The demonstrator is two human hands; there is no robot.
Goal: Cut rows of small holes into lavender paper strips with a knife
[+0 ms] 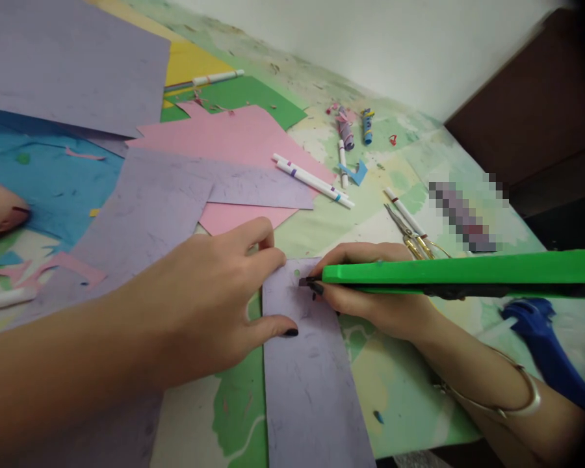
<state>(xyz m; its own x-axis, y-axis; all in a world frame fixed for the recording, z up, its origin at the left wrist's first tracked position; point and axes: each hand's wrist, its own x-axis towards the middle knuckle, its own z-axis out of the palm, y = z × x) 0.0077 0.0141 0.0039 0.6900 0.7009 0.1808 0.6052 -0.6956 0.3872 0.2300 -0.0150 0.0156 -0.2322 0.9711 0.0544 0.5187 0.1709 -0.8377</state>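
A strip of purple paper (308, 390) lies lengthwise on the table in front of me, with a small hole near its far end. My left hand (234, 292) is open, its index fingertip and thumb spread along the strip's left edge and resting on it. In my right hand (375, 296), closed at the strip's far right corner, is a long green utility knife (458, 273). Its dark, narrow tip touches the paper just beside the hole. The knife's rear end runs out of view on the right. Some of my right fingers are hidden under it.
Purple sheets (160, 182), a pink sheet (244, 133) and a green sheet (253, 97) overlap at the left and back. White markers (312, 182), gold-handled scissors (409, 234), rolled paper pieces (346, 130) and a blue tape dispenser (546, 344) lie around.
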